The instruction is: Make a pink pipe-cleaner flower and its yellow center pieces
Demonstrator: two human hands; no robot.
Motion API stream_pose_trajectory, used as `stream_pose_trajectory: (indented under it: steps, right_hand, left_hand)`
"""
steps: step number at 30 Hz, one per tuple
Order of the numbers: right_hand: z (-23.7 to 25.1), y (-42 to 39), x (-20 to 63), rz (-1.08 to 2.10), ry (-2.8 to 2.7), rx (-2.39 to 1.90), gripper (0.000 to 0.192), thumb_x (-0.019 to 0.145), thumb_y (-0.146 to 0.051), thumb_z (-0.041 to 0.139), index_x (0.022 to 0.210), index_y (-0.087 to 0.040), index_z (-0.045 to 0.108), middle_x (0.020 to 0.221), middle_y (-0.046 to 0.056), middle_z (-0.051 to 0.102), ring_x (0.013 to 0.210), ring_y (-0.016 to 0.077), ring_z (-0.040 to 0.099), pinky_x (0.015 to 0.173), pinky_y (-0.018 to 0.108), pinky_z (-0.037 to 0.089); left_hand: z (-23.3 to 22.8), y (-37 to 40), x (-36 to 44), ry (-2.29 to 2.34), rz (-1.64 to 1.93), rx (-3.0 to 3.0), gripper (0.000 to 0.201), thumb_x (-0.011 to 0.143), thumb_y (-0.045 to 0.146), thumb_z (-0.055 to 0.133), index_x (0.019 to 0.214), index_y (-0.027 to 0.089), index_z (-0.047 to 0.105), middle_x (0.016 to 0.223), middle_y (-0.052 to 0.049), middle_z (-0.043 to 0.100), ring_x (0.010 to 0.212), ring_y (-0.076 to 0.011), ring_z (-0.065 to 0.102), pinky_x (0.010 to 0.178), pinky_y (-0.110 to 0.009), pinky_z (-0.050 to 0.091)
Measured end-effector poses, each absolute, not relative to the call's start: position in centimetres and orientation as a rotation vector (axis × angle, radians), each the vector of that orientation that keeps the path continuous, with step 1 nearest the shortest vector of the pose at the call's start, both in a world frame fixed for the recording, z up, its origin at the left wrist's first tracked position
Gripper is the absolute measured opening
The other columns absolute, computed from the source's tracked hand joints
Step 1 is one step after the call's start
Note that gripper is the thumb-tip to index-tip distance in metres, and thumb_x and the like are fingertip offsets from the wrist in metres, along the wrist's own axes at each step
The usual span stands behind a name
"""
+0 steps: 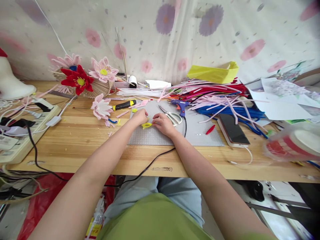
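Yellow fuzzy wire (146, 125), bent into a little shape, lies on the grey mat (150, 136) between both hands. The left hand (140, 116) curls over its left end and pinches it with the fingertips. The right hand (162, 123) pinches the right end, fingers bent down tight. To do this bit well, I think both hands should press the wire flat on the mat, hold it close to the bend, and twist slowly so it does not spring back. Going left to right, the wooden table (82, 133) has a white power strip (22, 133) with a black cord, a red flower (79, 80) and pink flowers (103, 70) on a round stand, one more pink flower (101, 108) lying flat, and a yellow and black pen (124, 105). Just right of the hands lie scissors (172, 116) and a blue glue gun (180, 106). Then comes a big pile of pink, red and blue fuzzy sticks (220, 100), a phone (232, 129), white papers (277, 103) and a blurry tape roll (295, 143). A flowery cloth (175, 36) hangs behind
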State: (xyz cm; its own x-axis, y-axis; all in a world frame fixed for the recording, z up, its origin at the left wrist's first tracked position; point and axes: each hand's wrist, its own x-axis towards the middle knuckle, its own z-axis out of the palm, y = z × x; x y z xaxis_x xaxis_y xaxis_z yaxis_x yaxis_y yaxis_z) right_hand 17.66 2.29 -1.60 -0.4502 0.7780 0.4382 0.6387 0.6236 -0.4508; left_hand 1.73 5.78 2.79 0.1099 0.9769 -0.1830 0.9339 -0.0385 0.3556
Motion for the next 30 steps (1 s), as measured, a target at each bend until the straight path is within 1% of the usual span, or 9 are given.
stream_pose_trajectory:
  steps: [3, 6, 11, 14, 18, 21, 24, 26, 30]
  right_hand:
    - [-1.6, 2.2, 17.7, 0.283, -2.228, -1.105, 0.009, 0.076, -0.019, 0.059, 0.078, -0.021, 0.068, 0.097, 0.006, 0.057, 0.092, 0.0186, 0.05, 0.084, 0.033, 0.039]
    - [-1.6, 2.2, 17.6, 0.259, -2.225, -1.108, 0.009, 0.076, -0.019, 0.06, 0.078, -0.021, 0.068, 0.099, 0.006, 0.056, 0.093, 0.0193, 0.05, 0.085, 0.034, 0.039]
    - [-1.7, 2.4, 17.5, 0.279, -2.199, -1.119, 0.008, 0.076, -0.022, 0.061, 0.078, -0.021, 0.069, 0.103, 0.006, 0.057, 0.097, 0.0196, 0.051, 0.087, 0.034, 0.038]
    - [-1.9, 2.5, 17.5, 0.313, -2.204, -1.135, 0.008, 0.076, -0.019, 0.06, 0.079, -0.02, 0.068, 0.098, 0.005, 0.061, 0.094, 0.0186, 0.054, 0.085, 0.032, 0.04]
    - [-1.9, 2.6, 17.5, 0.346, -2.198, -1.152, 0.008, 0.076, -0.018, 0.059, 0.079, -0.019, 0.066, 0.089, 0.005, 0.065, 0.086, 0.0176, 0.057, 0.082, 0.031, 0.041]
    - [-1.9, 2.5, 17.5, 0.362, -2.163, -1.175, 0.008, 0.076, -0.016, 0.059, 0.078, -0.018, 0.066, 0.087, 0.005, 0.066, 0.084, 0.0176, 0.058, 0.081, 0.03, 0.041]
    - [-1.8, 2.5, 17.5, 0.383, -2.133, -1.195, 0.009, 0.075, -0.015, 0.058, 0.077, -0.018, 0.066, 0.086, 0.005, 0.065, 0.083, 0.017, 0.057, 0.079, 0.029, 0.041]
    - [-1.7, 2.5, 17.5, 0.397, -2.125, -1.209, 0.009, 0.075, -0.014, 0.057, 0.077, -0.017, 0.066, 0.084, 0.005, 0.065, 0.081, 0.0165, 0.057, 0.078, 0.029, 0.041]
    - [-1.6, 2.4, 17.5, 0.434, -2.122, -1.238, 0.009, 0.074, -0.012, 0.057, 0.076, -0.017, 0.065, 0.083, 0.005, 0.065, 0.079, 0.0159, 0.056, 0.076, 0.028, 0.041]
  left_hand:
    - [2.9, 5.5, 1.7, 1.831, 0.248, 1.999, 0.034, 0.064, 0.019, 0.062, 0.098, 0.019, 0.057, 0.095, -0.005, 0.068, 0.088, -0.0182, 0.061, 0.075, -0.028, 0.045]
    - [3.4, 4.9, 1.9, 1.786, 0.286, 2.039, 0.039, 0.064, 0.017, 0.062, 0.102, 0.019, 0.057, 0.092, -0.003, 0.069, 0.088, -0.0174, 0.061, 0.075, -0.027, 0.044]
    - [3.8, 4.3, 2.2, 1.688, 0.162, 2.134, 0.046, 0.066, 0.021, 0.062, 0.112, 0.023, 0.057, 0.086, 0.001, 0.071, 0.09, -0.0165, 0.062, 0.074, -0.024, 0.044]
    - [3.9, 4.3, 2.3, 1.638, 0.085, 2.196, 0.047, 0.067, 0.023, 0.061, 0.114, 0.025, 0.058, 0.088, 0.001, 0.071, 0.088, -0.0168, 0.062, 0.073, -0.024, 0.044]
    - [3.9, 4.3, 2.0, 1.565, 0.103, 2.243, 0.044, 0.07, 0.022, 0.057, 0.113, 0.022, 0.059, 0.092, -0.001, 0.07, 0.089, -0.017, 0.062, 0.073, -0.023, 0.045]
    - [3.5, 3.8, 1.5, 1.53, 0.197, 2.24, 0.038, 0.074, 0.029, 0.054, 0.109, 0.02, 0.061, 0.096, -0.004, 0.069, 0.09, -0.0178, 0.062, 0.075, -0.024, 0.045]
    - [2.6, 2.7, 1.0, 1.482, 0.345, 2.226, 0.044, 0.07, 0.035, 0.062, 0.11, 0.019, 0.06, 0.103, -0.004, 0.067, 0.094, -0.0179, 0.06, 0.08, -0.025, 0.045]
    - [1.6, 2.0, 0.8, 1.521, 0.461, 2.202, 0.044, 0.067, 0.03, 0.066, 0.109, 0.018, 0.059, 0.107, -0.005, 0.065, 0.098, -0.018, 0.059, 0.084, -0.025, 0.044]
    - [-0.2, 1.1, 0.8, 1.585, 0.706, 2.083, 0.03, 0.073, 0.02, 0.06, 0.103, 0.017, 0.061, 0.101, -0.004, 0.067, 0.093, -0.0144, 0.061, 0.083, -0.023, 0.045]
